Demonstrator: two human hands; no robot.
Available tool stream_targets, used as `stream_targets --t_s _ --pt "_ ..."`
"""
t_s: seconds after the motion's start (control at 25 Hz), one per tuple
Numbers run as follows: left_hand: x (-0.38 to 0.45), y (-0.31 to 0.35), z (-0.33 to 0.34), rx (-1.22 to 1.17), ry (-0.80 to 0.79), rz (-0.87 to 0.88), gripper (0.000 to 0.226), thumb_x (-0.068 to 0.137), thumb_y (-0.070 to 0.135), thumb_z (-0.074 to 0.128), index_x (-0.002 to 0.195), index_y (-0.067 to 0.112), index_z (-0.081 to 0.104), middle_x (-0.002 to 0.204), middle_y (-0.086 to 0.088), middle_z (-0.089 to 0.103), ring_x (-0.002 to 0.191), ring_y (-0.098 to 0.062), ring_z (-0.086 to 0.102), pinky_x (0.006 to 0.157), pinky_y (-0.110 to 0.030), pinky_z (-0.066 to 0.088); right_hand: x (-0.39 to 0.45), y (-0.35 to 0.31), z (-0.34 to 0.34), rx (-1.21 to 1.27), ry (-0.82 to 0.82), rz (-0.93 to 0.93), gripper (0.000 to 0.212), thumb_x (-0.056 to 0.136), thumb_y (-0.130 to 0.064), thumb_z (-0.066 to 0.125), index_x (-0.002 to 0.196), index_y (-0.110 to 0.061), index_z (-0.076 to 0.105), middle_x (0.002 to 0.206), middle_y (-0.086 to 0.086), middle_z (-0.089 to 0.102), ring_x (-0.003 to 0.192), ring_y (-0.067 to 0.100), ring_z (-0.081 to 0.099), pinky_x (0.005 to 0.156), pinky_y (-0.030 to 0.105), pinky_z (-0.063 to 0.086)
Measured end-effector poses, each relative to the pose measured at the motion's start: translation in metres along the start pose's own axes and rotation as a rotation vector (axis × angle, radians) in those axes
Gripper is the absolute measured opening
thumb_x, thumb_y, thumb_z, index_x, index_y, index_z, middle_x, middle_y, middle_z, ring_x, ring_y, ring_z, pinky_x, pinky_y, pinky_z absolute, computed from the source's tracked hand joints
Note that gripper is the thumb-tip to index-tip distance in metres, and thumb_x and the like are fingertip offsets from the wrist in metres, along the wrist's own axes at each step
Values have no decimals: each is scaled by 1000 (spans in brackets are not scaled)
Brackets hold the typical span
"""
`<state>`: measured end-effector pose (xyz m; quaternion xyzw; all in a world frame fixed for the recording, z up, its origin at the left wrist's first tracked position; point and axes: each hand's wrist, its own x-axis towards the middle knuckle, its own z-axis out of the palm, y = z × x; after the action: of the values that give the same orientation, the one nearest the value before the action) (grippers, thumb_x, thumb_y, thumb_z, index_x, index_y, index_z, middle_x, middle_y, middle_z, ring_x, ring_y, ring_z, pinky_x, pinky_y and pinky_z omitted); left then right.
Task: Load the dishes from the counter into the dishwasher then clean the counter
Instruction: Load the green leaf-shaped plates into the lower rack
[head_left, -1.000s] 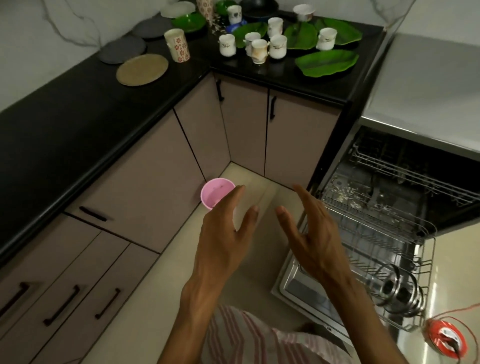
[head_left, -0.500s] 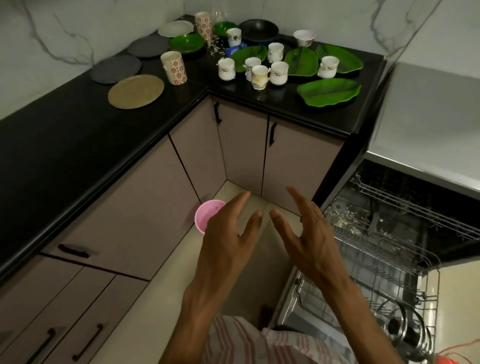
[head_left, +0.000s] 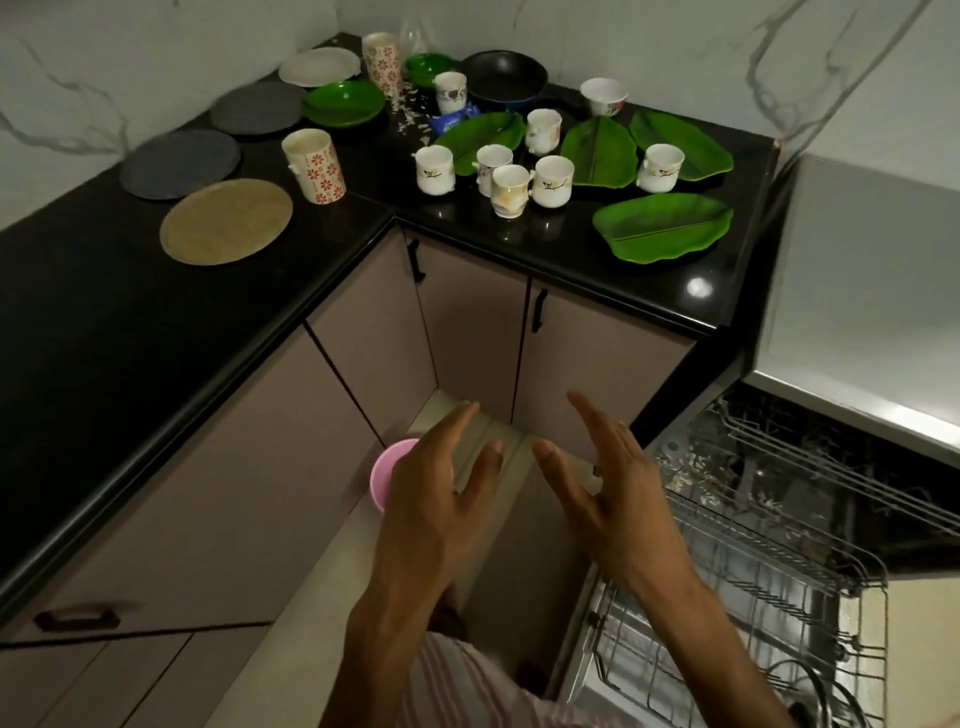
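Observation:
Both hands hover empty over the floor in front of me, fingers straight: my left hand (head_left: 441, 493) and my right hand (head_left: 608, 493), palms facing each other. The black corner counter (head_left: 104, 322) carries several white cups (head_left: 435, 169), two tall flowered mugs (head_left: 313, 165), green leaf-shaped plates (head_left: 662, 233), a round green plate (head_left: 343, 103), grey plates (head_left: 180, 162), a tan round plate (head_left: 226, 221), a black pan (head_left: 504, 78) and a white bowl (head_left: 603, 95). The open dishwasher (head_left: 779, 525) with its wire racks is at the lower right.
A pink bin (head_left: 387, 475) stands on the floor, partly behind my left hand. Crumbs and a blue wrapper (head_left: 449, 120) lie on the counter near the corner. Cabinet doors with black handles (head_left: 540, 310) run below the counter. A steel pot sits in the lower rack.
The view has tilted up, showing more of the counter and less of the dishwasher. Both hands stay open and empty, raised slightly toward the counter.

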<state>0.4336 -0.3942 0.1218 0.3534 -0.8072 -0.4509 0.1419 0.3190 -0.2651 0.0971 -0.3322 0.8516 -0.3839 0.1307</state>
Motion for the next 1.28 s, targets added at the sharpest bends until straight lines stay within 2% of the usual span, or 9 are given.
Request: stream_targets --t_s 0.12,0.24,0.36,0.52,0.8,0.96,1.04,1.12,1.28 --pt "47 -5 -10 31 -48 25 51 95 36 56 142 25 43 143 5 49 131 -15 47 97 -24 39 32 -4 13 14 53 2 76 88 -77 32 149 -32 28 149 -2 42 121 20 55 97 52 49" --pt "99 -7 -29 48 -97 80 52 95 41 53 143 28 41 148 6 44 131 -4 38 96 -21 33 68 -19 25 29 99 44 71 90 -74 34 149 -33 28 146 -3 45 120 18 56 100 53 46" --pt "141 -8 -43 42 -151 149 52 94 45 53 142 27 45 148 5 45 122 5 32 97 -18 32 94 -31 32 14 146 85 73 90 -72 35 149 -29 31 146 0 47 116 25 59 101 52 46" --pt "183 -13 -48 36 -196 193 51 94 44 54 141 25 48 146 5 48 121 7 34 90 -4 28 122 -33 41 -18 177 140 73 91 -73 35 149 -30 30 140 3 53 99 38 63 93 52 51" --pt "231 -8 -27 33 -232 177 48 94 44 54 139 26 50 144 4 50 124 3 38 100 -20 37 183 -13 32 -2 232 157 73 92 -70 37 149 -25 33 148 0 46 120 24 58 106 49 42" --pt "273 8 -2 38 -215 146 52 91 50 53 138 26 53 140 4 55 129 -8 49 105 -30 44 229 26 10 30 219 185 73 90 -73 36 149 -31 30 146 2 48 102 34 66 96 41 51" --pt "291 22 12 17 -209 125 51 90 51 52 136 29 55 136 8 58 127 -8 51 104 -31 45 251 46 -3 55 209 176 72 92 -69 40 149 -26 34 147 2 47 123 24 56 103 36 46" --pt "308 39 33 -36 -222 80 48 90 51 53 134 33 55 132 14 57 125 -2 49 103 -27 43 275 73 -21 72 209 185 68 93 -59 47 147 -18 39 142 3 52 132 17 48 103 30 43" --pt "334 68 74 -140 -221 16 57 81 59 52 132 34 56 130 11 57 118 5 49 101 -26 43 316 123 -49 61 380 334 52 93 -40 60 132 -7 52 111 11 69 103 26 65 81 28 49"
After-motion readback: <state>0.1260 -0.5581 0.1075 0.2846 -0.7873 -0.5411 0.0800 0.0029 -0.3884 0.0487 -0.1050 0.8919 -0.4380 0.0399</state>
